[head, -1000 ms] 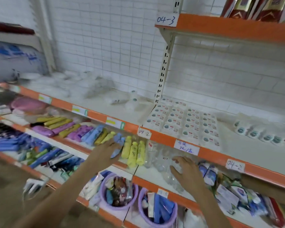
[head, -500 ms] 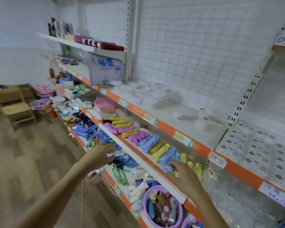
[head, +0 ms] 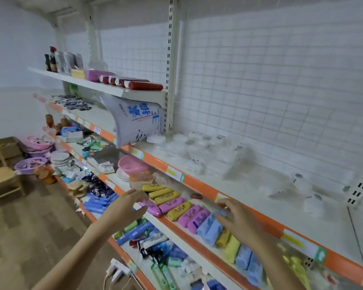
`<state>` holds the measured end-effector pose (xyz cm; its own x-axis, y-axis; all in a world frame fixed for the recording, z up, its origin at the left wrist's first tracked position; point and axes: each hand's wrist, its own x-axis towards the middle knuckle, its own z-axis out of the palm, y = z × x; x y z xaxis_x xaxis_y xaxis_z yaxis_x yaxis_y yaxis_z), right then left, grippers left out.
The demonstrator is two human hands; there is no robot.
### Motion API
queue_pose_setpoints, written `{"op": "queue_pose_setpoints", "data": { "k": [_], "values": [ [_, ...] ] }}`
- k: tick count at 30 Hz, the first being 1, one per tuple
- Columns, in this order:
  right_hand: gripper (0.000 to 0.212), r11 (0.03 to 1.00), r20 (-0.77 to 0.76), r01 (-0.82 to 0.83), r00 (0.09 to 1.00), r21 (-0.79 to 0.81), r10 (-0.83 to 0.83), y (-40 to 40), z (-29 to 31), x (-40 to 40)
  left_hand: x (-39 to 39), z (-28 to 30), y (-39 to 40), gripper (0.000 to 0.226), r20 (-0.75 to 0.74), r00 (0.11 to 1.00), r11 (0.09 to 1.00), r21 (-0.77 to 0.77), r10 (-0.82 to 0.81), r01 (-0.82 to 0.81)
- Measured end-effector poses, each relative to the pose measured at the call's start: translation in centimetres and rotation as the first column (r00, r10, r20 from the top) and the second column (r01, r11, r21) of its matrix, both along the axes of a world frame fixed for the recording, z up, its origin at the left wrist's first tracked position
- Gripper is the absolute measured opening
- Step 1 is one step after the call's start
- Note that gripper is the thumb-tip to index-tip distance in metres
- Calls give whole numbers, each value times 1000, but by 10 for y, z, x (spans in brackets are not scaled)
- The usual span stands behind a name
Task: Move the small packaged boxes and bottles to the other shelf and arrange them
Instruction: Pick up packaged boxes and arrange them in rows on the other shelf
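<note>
Two hands out in front of the shelves, both with loosely spread fingers, gripping nothing. Left hand (head: pixel 125 208) raised before the front lip of the middle shelf (head: pixel 189 232), fingertips near a pink tube pack (head: pixel 153 208), not plainly touching it. Right hand (head: pixel 238 219) hovering over the same shelf, fingers above the pale blue packs (head: pixel 210 229); contact impossible to judge through the blur.

Lying side by side along that shelf, angled toward the edge: yellow packs (head: pixel 166 196) at the far end, then pink and purple ones (head: pixel 194 216), then blue, then more yellow (head: pixel 232 251) toward the right.

One level up, on the white shelf with the orange edge strip (head: pixel 199 186), a blurred cluster of small clear and white containers (head: pixel 199 147), with a few small bottles (head: pixel 302 183) further right. Leaning at the left end of that shelf, a large white sack with blue lettering (head: pixel 134 120).

Beneath the hands, on the lower shelf, a jumble of blue and green tubes (head: pixel 134 230) and small packets. Near the floor, a white power strip (head: pixel 117 268) with cables.

Further left, a pink bowl (head: pixel 131 165), purple baskets (head: pixel 30 163), stacked white plates (head: pixel 60 158). At the far left on the wooden floor, a wooden chair (head: pixel 4 178). On the top shelf, dark bottles (head: pixel 50 60) and a red cylinder (head: pixel 145 86)
</note>
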<state>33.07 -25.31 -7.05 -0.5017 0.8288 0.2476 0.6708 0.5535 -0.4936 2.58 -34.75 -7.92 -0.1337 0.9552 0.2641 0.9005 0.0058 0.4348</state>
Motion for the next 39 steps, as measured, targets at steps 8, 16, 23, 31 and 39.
{"op": "queue_pose_setpoints", "data": {
  "k": [8, 16, 23, 31, 39],
  "values": [
    [24, 997, -84, 52, 995, 59, -47, 90, 27, -51, -49, 26, 107, 21, 0, 995, 989, 110, -103, 103],
    [30, 994, -51, 28, 998, 102, -22, 229, 58, -105, -88, 64, 266, 24, -70, 981, 971, 145, -181, 190],
    [32, 995, 142, 21, 990, -102, -7, 352, 56, -165, -115, 87, 392, 34, -166, 967, 981, 8, -192, 196],
    [45, 949, 423, 63, 903, -310, 79, 404, 30, -202, -143, 62, 494, 55, -228, 908, 912, -301, -352, 278],
    [49, 948, 547, 248, 831, -200, -102, 396, 21, -221, -151, 33, 543, 84, -230, 748, 730, -515, -623, 450]
  ]
}}
